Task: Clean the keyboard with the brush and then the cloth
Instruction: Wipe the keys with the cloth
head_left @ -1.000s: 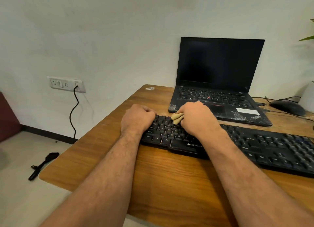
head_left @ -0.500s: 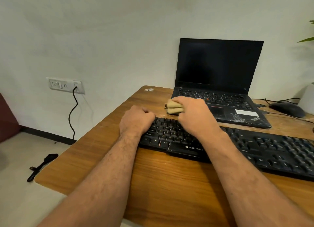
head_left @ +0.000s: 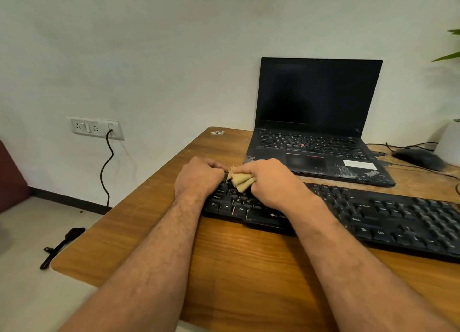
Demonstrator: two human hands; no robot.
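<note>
1. The black keyboard (head_left: 373, 214) lies across the wooden desk (head_left: 236, 269); its right end runs out of view, and its left end is covered by both hands.
2. The right hand (head_left: 271, 182) rests on the keyboard's left half with its fingers curled round a bunched tan cloth (head_left: 241, 180). Only the folded corners of the cloth show past the knuckles; the rest is hidden in the fist.
3. The left hand (head_left: 199, 176) sits on the keyboard's far-left corner, fingers curled under. It meets the tip of the cloth, but whether it pinches the cloth or grips the keyboard's edge I cannot tell; its fingertips are out of sight.
4. The keys under the cloth are hidden, so contact between cloth and keys is not plain.
5. Behind the keyboard stands an open laptop (head_left: 316, 122) with a dark screen.
6. Right of the laptop a mouse (head_left: 418, 158) shows blurred, with thin cables beside it.
7. Left of the keyboard, down on the floor past the desk's edge, lies a small black brush (head_left: 61, 247); its bristle end is hard to make out.
8. On the wall left of the keyboard, a socket plate (head_left: 95, 127) has one black cord (head_left: 105, 167) plugged in.
</note>
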